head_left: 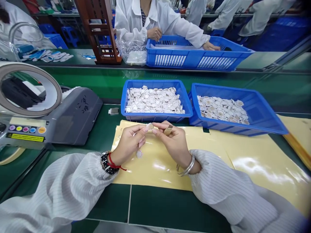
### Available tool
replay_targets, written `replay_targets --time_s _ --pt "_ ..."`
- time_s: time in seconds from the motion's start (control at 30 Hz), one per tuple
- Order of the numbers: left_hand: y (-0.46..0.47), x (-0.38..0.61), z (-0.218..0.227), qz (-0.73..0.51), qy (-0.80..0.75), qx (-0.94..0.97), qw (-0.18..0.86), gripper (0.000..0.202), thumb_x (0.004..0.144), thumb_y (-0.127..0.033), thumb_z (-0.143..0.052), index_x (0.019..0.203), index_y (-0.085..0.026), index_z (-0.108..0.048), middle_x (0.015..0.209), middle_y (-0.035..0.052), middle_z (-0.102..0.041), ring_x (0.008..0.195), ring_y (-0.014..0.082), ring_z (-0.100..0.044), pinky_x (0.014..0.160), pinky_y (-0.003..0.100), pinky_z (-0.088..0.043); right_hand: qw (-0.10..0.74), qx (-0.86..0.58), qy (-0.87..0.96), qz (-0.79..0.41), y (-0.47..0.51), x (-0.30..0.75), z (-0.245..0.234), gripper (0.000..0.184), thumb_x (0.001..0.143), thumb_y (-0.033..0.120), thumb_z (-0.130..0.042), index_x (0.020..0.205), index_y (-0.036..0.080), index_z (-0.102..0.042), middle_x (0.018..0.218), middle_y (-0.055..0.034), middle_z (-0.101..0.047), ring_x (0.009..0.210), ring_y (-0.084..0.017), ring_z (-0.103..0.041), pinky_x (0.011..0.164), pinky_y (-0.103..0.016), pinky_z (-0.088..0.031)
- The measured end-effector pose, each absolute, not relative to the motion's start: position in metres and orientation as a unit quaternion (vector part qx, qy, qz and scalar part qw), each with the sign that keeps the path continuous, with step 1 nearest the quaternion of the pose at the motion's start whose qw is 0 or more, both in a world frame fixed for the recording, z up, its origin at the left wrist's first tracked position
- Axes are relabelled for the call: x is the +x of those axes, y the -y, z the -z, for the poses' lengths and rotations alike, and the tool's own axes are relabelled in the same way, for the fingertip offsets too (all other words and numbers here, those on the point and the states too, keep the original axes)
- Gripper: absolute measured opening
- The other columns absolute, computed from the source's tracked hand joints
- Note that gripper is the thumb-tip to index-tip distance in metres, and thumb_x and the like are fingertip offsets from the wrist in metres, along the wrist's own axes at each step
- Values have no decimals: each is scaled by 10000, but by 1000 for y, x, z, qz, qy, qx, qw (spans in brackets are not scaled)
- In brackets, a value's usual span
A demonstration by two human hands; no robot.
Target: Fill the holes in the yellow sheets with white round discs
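Note:
A small round white-rimmed piece (pixel 150 126) is held up between my two hands, over yellow glossy sheets. My left hand (pixel 130 140) pinches its left edge between thumb and forefinger. At its right edge are the closed fingertips of my right hand (pixel 173 140), which also has a small tan strip (pixel 168 130) tucked in its fingers. Another round piece (pixel 139 154) is just below my left fingers, above the yellow sheet (pixel 155 174); whether it lies there or hangs from the hand I cannot tell. Just beyond my hands, a blue tray (pixel 155 115) holds many similar white pieces.
A second blue tray (pixel 257 127) with round pieces stands at the right. On the left are a grey tape dispenser (pixel 77 119) and a large tape roll (pixel 57 94). A small metallic part (pixel 113 111) lies nearby. Across the bench, a person reaches into a blue basket (pixel 194 60).

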State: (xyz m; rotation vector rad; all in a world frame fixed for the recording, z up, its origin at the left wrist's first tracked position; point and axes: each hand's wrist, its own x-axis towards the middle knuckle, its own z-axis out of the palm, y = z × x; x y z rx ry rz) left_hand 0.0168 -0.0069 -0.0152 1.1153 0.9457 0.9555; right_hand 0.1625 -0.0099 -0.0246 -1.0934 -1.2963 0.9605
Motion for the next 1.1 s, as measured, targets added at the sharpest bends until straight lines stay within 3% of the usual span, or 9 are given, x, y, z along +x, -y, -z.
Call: replay_targets --time_s 0.2,0.37,0.57,0.63,0.77,1.1 --pt "8 18 13 -389 -415 494 658 251 799 -362 -568 760 -115 -588 410 -72 -357 357 41 -316 331 153 -236 580 -452 551 -394 15 158 26 106 702 186 -665 793 214 -712 682 0 -548 597 -105 -486 490 -246 -366" --pt "9 18 14 -408 -412 499 644 243 799 -357 -571 822 -120 -619 414 -73 -354 360 40 -321 338 151 -237 597 -439 531 -410 14 157 26 71 707 163 -660 746 214 -690 700 3 -573 612 -104 -527 536 -252 -404" --pt "10 18 13 -422 -409 496 639 238 793 -364 -581 766 -131 -623 414 -71 -347 359 39 -318 344 155 -239 587 -433 547 -411 14 157 24 57 713 154 -635 686 197 -660 689 6 -545 612 -99 -526 533 -242 -408" --pt "9 18 13 -426 -409 499 635 236 795 -362 -579 770 -132 -627 415 -70 -348 360 40 -320 349 158 -245 584 -445 541 -411 15 158 22 18 698 175 -652 694 191 -649 679 12 -534 584 -89 -502 502 -230 -393" --pt "9 17 16 -441 -410 503 620 227 794 -354 -583 811 -134 -640 419 -72 -345 367 43 -314 372 173 -268 582 -481 507 -416 15 158 20 119 646 213 -702 746 189 -640 621 39 -482 521 -67 -436 446 -202 -367" --pt "13 17 21 -449 -437 555 547 208 799 -335 -573 799 -144 -653 452 -51 -392 422 66 -356 423 196 -311 589 -467 536 -385 15 158 19 37 698 176 -662 726 196 -676 678 6 -561 570 -86 -494 476 -223 -396"
